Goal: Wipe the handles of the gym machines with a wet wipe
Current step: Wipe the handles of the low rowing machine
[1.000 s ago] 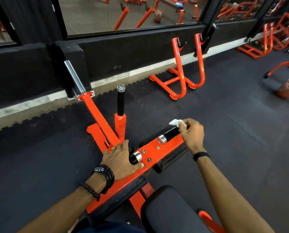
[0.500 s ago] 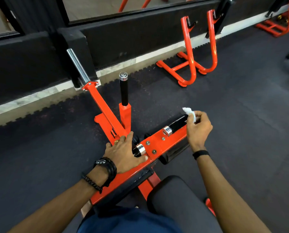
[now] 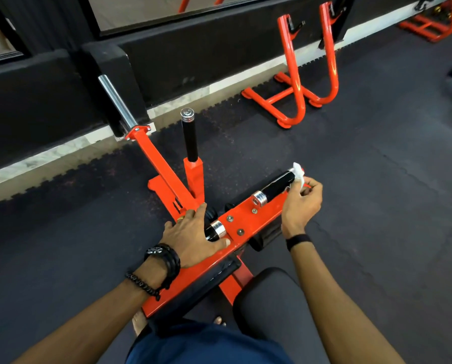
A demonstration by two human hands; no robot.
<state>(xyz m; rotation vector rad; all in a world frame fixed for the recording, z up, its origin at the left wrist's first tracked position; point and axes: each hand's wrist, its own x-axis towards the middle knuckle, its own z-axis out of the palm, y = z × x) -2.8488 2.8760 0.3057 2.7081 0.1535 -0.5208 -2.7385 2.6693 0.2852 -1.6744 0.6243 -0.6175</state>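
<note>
An orange gym machine [image 3: 248, 220] lies in front of me with two black grip handles on its cross plate. My right hand [image 3: 302, 203] pinches a white wet wipe [image 3: 298, 176] against the far tip of the right handle [image 3: 277, 186]. My left hand [image 3: 193, 237] rests flat over the left handle [image 3: 214, 231] and the orange plate, fingers spread. A third black handle [image 3: 189, 137] stands upright behind, apart from both hands.
A chrome weight peg [image 3: 116, 102] slants up from the orange arm at the left. An orange rack [image 3: 306, 72] stands by the black wall. The black seat pad [image 3: 266, 298] and a roller pad [image 3: 201, 287] lie near my legs. Dark rubber mat floor surrounds the machine.
My right hand has slid the wipe outward along the right handle, from beside its chrome collar to its far tip. The left hand has stayed in place. The view has tilted down.
</note>
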